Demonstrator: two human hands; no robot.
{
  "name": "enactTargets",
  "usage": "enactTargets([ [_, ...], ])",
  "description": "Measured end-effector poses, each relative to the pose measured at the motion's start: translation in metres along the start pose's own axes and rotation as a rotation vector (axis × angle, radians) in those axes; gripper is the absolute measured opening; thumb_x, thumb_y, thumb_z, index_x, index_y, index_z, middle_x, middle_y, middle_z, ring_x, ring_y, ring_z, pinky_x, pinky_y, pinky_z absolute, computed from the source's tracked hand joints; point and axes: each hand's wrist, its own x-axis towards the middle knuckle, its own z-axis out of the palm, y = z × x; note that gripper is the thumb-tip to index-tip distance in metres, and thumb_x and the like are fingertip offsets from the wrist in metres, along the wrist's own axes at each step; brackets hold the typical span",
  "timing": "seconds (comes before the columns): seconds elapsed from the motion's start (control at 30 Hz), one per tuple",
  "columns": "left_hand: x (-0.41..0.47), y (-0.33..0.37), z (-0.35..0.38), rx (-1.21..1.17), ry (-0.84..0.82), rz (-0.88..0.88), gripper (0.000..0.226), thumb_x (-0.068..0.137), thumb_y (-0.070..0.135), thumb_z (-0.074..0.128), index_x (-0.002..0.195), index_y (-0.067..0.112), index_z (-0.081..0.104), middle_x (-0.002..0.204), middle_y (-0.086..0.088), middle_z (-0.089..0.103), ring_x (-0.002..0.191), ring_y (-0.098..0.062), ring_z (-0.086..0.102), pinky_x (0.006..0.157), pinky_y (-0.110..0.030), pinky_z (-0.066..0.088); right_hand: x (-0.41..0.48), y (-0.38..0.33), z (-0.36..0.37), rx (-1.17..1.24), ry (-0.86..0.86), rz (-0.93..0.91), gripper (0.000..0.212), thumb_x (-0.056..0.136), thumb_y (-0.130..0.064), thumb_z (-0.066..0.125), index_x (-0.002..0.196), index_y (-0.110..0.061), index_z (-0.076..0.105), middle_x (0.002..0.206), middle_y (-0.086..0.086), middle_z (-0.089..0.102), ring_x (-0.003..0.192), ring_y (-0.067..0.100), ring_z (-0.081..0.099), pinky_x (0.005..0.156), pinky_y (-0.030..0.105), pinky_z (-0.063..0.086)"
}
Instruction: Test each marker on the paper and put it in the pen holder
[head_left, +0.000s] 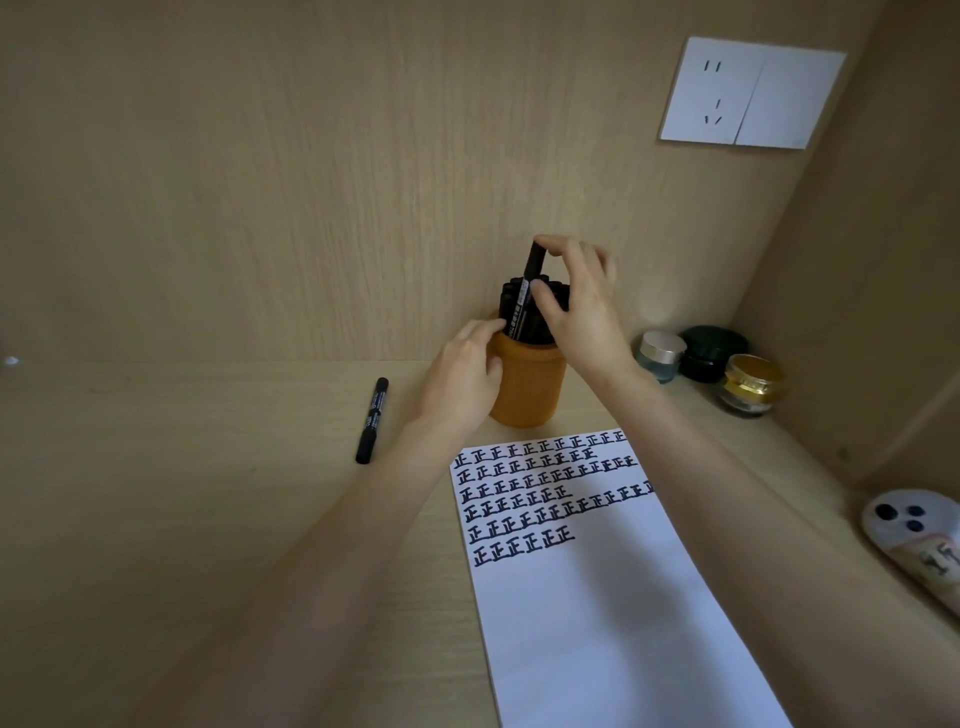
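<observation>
The pen holder (527, 389), an orange cup, stands on the tabletop (208, 519) against the back panel, already crowded with black markers (545, 317). That crowding seems to explain both grips. The right hand (582, 312) hovers just above the holder and pinches one upright marker (530, 280), thumb on the barrel and a fingertip capping its top end. This looks suited to pushing it straight down into a tight gap. The marker's lower end sits among the others while its upper part stands clear of them. The left hand (462, 379) curls round the holder's left side, its fingers (485, 330) touching the packed markers at the rim, probably to steady the cup and open room. In front of the holder lies the paper (597, 597), with rows of test strokes. To the holder's left a loose marker (372, 421) lies flat, apparently untested.
</observation>
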Motion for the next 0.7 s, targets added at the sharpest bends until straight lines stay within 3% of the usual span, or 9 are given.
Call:
enactTargets([
  [0.17, -0.001, 0.004, 0.004, -0.033, -0.007, -0.019, 0.052, 0.095, 0.007, 0.048, 0.144, 0.018, 0.035, 0.14, -0.001, 0.044, 0.125, -0.016, 0.045, 0.098, -0.025, 0.037, -0.006, 0.006, 0.004, -0.066, -0.095, 0.005, 0.029, 0.097, -0.017, 0.053, 0.124, -0.015, 0.058, 0.137, 0.008, 0.048, 0.132, 0.026, 0.03, 0.108, 0.039, 0.031],
  [0.3, 0.0, 0.002, 0.005, -0.017, -0.013, -0.034, 0.053, 0.094, 0.008, 0.049, 0.144, 0.014, 0.034, 0.141, -0.004, 0.044, 0.128, -0.019, 0.044, 0.105, -0.033, 0.038, -0.024, 0.014, 0.009, -0.063, -0.151, 0.002, 0.029, 0.099, -0.023, 0.05, 0.125, -0.021, 0.062, 0.146, 0.008, 0.041, 0.137, 0.025, 0.025, 0.112, 0.039, 0.025],
  [0.57, -0.001, 0.0, 0.003, -0.037, -0.036, -0.029, 0.055, 0.092, 0.006, 0.05, 0.144, 0.015, 0.033, 0.143, -0.003, 0.042, 0.13, -0.017, 0.042, 0.107, -0.033, 0.037, -0.033, 0.014, 0.013, -0.104, -0.161, 0.018, 0.04, 0.099, -0.016, 0.049, 0.137, -0.028, 0.052, 0.156, 0.006, 0.029, 0.143, 0.026, 0.014, 0.115, 0.041, 0.018],
  [0.7, -0.004, -0.002, -0.002, -0.113, -0.058, -0.054, 0.052, 0.094, 0.006, 0.049, 0.143, 0.019, 0.036, 0.142, -0.002, 0.045, 0.128, -0.011, 0.044, 0.1, -0.02, 0.032, -0.036, 0.01, 0.006, -0.005, -0.21, 0.075, 0.048, 0.099, -0.02, 0.049, 0.145, -0.031, 0.039, 0.159, 0.0, 0.021, 0.143, 0.021, 0.006, 0.115, 0.035, 0.011],
])
